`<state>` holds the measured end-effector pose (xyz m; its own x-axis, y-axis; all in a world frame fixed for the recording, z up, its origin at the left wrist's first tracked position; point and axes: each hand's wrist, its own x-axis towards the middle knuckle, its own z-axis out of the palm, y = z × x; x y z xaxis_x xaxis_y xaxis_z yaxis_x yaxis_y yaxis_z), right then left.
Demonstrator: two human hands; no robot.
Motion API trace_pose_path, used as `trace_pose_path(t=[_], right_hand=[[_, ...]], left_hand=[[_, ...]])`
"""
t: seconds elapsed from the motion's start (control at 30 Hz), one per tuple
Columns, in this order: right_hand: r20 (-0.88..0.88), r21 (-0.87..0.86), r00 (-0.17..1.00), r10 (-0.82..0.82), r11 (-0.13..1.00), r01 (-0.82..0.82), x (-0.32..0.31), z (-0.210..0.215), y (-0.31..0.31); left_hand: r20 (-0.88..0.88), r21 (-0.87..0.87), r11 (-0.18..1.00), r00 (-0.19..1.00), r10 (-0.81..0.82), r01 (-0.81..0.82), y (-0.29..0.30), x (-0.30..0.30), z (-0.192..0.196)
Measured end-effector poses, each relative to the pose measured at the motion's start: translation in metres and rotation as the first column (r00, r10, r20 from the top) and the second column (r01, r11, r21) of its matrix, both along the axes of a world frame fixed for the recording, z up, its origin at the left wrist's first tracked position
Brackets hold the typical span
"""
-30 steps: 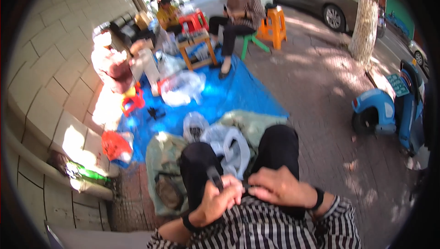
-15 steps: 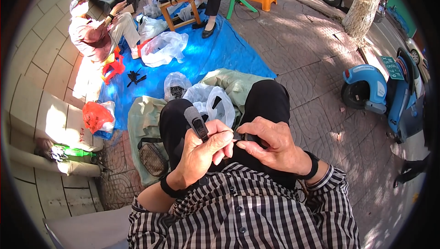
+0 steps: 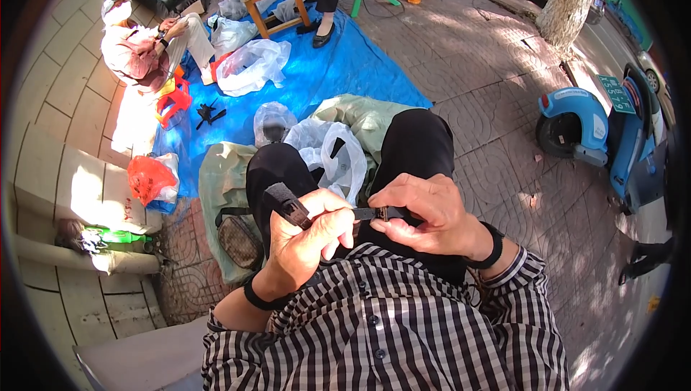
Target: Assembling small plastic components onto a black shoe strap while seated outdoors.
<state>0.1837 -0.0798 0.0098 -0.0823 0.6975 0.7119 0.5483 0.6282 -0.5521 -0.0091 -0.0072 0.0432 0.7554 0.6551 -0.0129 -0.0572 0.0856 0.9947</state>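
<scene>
A narrow black strap (image 3: 364, 214) runs between my two hands, above my lap. My left hand (image 3: 311, 243) is closed on it, and a wider, fuzzy grey-black end sticks up past the thumb. With thumb and fingertips, my right hand (image 3: 432, 215) pinches the strap beside a small dark buckle-like piece (image 3: 384, 212). The far part of the strap is hidden in the right palm. Just beyond my knees, a white plastic bag (image 3: 344, 164) with black pieces inside lies open on green cloth (image 3: 360, 109).
Farther off, a blue tarp (image 3: 374, 74) carries plastic bags, loose black straps (image 3: 209, 114) and a wooden stool (image 3: 277, 6). A seated person (image 3: 137, 53) works at the left. A red bag (image 3: 150, 179) lies by the wall; a blue scooter (image 3: 583, 125) stands right.
My hands have drawn slightly apart, so more strap shows between them. The fuzzy end at my left hand has tilted leftward. The view has shifted a little.
</scene>
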Motion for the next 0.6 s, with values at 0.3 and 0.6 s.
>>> trace_pose_path(t=[0.3, 0.6], right_hand=[[0.129, 0.023, 0.989, 0.068, 0.997, -0.072, -0.001, 0.009, -0.003], [0.225, 0.008, 0.974, 0.028, 1.000, -0.030, -0.007, 0.015, -0.008]], left_hand=[[-0.168, 0.022, 0.990, 0.977, -0.132, 0.137, 0.011, -0.005, 0.012], [-0.319, -0.088, 0.960, 0.905, -0.280, 0.266, 0.020, 0.005, 0.028]])
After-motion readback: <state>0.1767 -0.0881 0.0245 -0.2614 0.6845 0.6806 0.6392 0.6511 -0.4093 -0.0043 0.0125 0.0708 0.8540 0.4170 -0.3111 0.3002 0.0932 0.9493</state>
